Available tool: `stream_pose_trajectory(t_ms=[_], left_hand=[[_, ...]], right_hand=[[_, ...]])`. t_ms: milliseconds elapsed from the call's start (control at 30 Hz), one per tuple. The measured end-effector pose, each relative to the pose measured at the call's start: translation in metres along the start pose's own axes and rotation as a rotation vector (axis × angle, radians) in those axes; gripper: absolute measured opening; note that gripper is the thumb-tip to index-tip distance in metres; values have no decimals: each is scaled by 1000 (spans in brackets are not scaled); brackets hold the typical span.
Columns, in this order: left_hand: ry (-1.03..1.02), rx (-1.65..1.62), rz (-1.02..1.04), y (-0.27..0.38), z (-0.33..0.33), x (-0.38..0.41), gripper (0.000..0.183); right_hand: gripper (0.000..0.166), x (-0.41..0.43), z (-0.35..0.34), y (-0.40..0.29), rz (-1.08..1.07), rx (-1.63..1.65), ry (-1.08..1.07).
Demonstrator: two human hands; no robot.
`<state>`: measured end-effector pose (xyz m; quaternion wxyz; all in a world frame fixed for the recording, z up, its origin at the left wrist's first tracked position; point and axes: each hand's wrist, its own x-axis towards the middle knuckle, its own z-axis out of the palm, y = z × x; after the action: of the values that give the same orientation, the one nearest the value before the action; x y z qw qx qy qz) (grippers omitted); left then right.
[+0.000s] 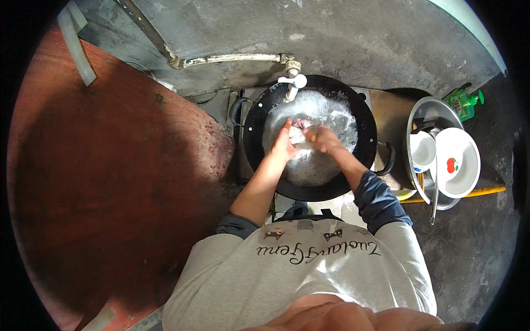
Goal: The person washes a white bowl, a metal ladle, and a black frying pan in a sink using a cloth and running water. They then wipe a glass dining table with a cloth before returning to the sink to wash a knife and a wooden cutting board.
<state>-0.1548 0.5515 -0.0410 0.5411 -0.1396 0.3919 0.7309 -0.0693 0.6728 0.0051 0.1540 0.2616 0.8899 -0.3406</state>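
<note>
Foamy water (pixel 314 165) fills the middle of a large black wok (pixel 269 186), which has a loop handle on each side. Over the water, my left hand (pixel 283 144) holds a small wet bundle (pixel 296 133), white with some pink, perhaps a cloth. Motion blurs my right hand (pixel 325 139), which is close against the bundle's right side with curled fingers. Whether it grips the bundle cannot be made out. Just above the hands is a tap with a white lever (pixel 293 82).
A reddish-brown board (pixel 116 165) spans the left side. To the right, a steel basin (pixel 412 136) holds a white bowl (pixel 423 151), a larger white dish (pixel 459 178) and a long-handled metal utensil (pixel 434 202). Behind it stands a green pump bottle (pixel 461 105). A pipe (pixel 232 59) runs along the concrete wall.
</note>
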Motion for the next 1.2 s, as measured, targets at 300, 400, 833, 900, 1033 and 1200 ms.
stream_pose_trajectory(t_ms=[300, 400, 833, 900, 1033, 1200], left_hand=[[-573, -200, 141, -8, -12, -10, 58], [-627, -238, 163, -17, 3, -11, 52], [459, 185, 663, -24, 78, -37, 40], [576, 445, 763, -29, 72, -29, 44], [541, 708, 924, -41, 75, -35, 45], [507, 1126, 1085, -61, 75, -53, 40]], right_hand=[[21, -58, -5, -59, -1002, 319, 297], [17, -69, -19, -72, -1150, 115, 519], [12, -31, 20, -44, -268, 1364, 421], [12, -28, 22, -41, -140, 1507, 420], [10, -41, 16, -35, -7, 1555, 410], [34, -52, 16, -7, 191, 1141, 266]])
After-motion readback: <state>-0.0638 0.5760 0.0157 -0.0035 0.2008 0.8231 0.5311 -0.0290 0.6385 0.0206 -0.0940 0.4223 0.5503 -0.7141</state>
